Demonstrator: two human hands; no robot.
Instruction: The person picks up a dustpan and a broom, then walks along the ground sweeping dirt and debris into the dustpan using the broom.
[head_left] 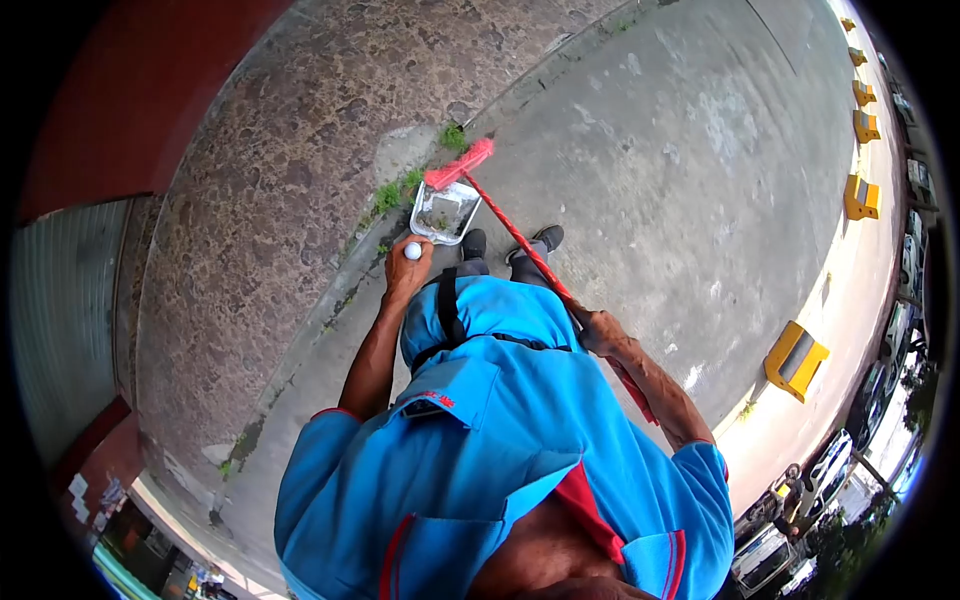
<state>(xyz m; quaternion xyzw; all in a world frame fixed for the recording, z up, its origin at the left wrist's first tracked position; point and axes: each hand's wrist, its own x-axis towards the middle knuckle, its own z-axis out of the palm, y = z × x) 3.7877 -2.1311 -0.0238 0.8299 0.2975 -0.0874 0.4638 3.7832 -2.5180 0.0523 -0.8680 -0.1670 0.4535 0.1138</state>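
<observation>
My left hand (403,270) is closed around the white-tipped handle of a long-handled dustpan (464,190). The white pan rests on the ground just ahead of my shoes, with dirt and bits of debris inside it. My right hand (602,332) grips the red pole of a broom (520,240) near my right hip. From there the pole slants forward and left, and its far end runs back under my forearm. The pinkish-red broom head (460,165) is at the pan's far edge; whether it touches the pan or the ground, I cannot tell.
Green weeds (388,196) grow along the seam between patterned paving (270,200) on the left and grey concrete (680,200) on the right. Several yellow-and-black barrier blocks (795,360) line the right side, with parked cars (830,465) beyond. A corrugated shutter (70,320) stands at far left.
</observation>
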